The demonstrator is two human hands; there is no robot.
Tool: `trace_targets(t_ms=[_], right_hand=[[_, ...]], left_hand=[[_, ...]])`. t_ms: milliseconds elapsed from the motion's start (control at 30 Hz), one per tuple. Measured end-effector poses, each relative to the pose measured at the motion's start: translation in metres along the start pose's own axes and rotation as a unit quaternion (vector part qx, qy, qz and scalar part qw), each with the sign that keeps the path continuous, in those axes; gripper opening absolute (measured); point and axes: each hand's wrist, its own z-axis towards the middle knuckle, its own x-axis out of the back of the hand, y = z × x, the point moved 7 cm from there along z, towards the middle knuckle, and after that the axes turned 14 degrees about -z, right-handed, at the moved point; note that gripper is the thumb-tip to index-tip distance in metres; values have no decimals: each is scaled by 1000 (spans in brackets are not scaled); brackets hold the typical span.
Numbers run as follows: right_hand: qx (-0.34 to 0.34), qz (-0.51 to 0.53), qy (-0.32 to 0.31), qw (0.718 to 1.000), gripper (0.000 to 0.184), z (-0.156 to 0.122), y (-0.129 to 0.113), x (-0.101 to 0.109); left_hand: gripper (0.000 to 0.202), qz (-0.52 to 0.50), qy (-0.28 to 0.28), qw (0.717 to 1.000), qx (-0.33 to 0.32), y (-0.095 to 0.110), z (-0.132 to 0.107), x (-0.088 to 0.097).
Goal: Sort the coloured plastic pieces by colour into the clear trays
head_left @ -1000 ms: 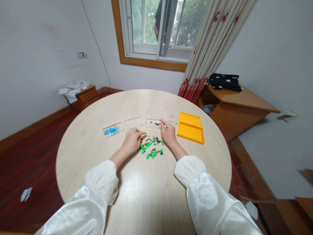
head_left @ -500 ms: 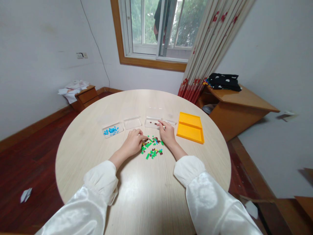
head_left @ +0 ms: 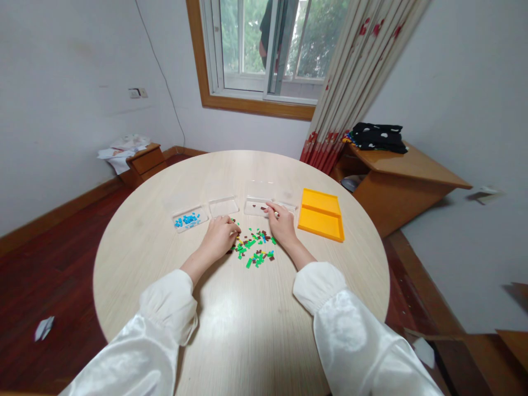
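Note:
A heap of small green, brown and yellow bricks (head_left: pixel 256 247) lies on the round pale wooden table (head_left: pixel 243 324). My left hand (head_left: pixel 220 235) rests at the heap's left edge with its fingers curled in; whether they pinch a brick is hidden. My right hand (head_left: pixel 281 223) reaches to the near rim of a clear tray (head_left: pixel 258 207) that holds a few brown bricks, its fingers pinched together over the tray. A clear tray with blue bricks (head_left: pixel 190 218) and an empty-looking clear tray (head_left: pixel 223 206) stand to the left.
An orange tray (head_left: pixel 322 214) lies right of my right hand. Beyond the table are a window, a flowered curtain (head_left: pixel 350 82), a low wooden desk (head_left: pixel 396 176) with dark cloth on it, and a small cabinet (head_left: pixel 142 159) by the left wall.
My left hand has pulled its forefinger back from the heap and curled its fingers, shifting slightly left. My right hand stays at the clear tray with brown bricks.

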Motion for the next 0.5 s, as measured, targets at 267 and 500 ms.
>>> trace_targets(t_ms=[267, 500], right_hand=[[38, -17, -3, 999, 26, -1, -12, 2], [179, -39, -75, 980, 19, -15, -49, -8]], left_hand=[[17, -17, 9, 1000, 17, -2, 2, 3], [23, -74, 57, 995, 20, -7, 4, 5]])
